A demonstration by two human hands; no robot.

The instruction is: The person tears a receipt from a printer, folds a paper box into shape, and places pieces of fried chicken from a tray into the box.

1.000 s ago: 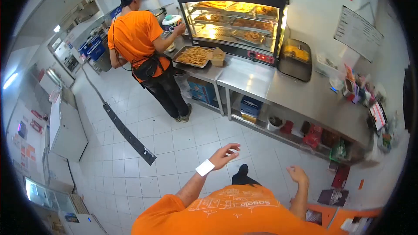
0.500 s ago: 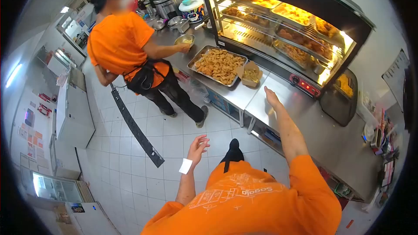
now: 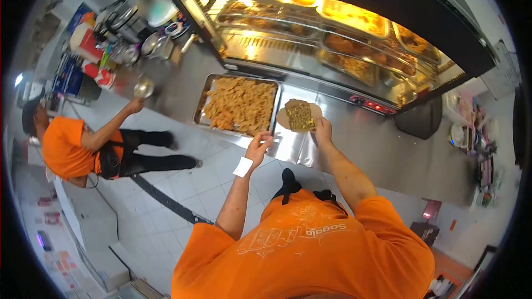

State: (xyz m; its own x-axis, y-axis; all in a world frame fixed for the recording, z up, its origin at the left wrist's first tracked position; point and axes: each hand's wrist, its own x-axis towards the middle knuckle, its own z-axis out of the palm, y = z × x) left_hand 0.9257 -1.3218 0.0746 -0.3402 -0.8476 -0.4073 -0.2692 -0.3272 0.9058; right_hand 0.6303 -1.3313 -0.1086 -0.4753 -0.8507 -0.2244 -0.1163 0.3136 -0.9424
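My right hand is at the right side of an open cardboard takeaway box, its fingers closed on the box's edge. Yellowish-green chopped food fills the box, which sits on the steel counter. My left hand hovers by the front right corner of a metal tray, fingers loosely bent and apart, holding nothing. A white band wraps that wrist. Golden fried pieces are heaped in the tray, just left of the box.
A lit glass food warmer with trays of food stands behind the box. At far left, a co-worker in orange holds a metal bowl over the counter. Pots are at the back left; assorted small items crowd the right end.
My right hand has moved from above the counter onto the takeaway box. My left hand has risen to the tray's corner. The view has shifted closer to the counter; the co-worker appears farther left.
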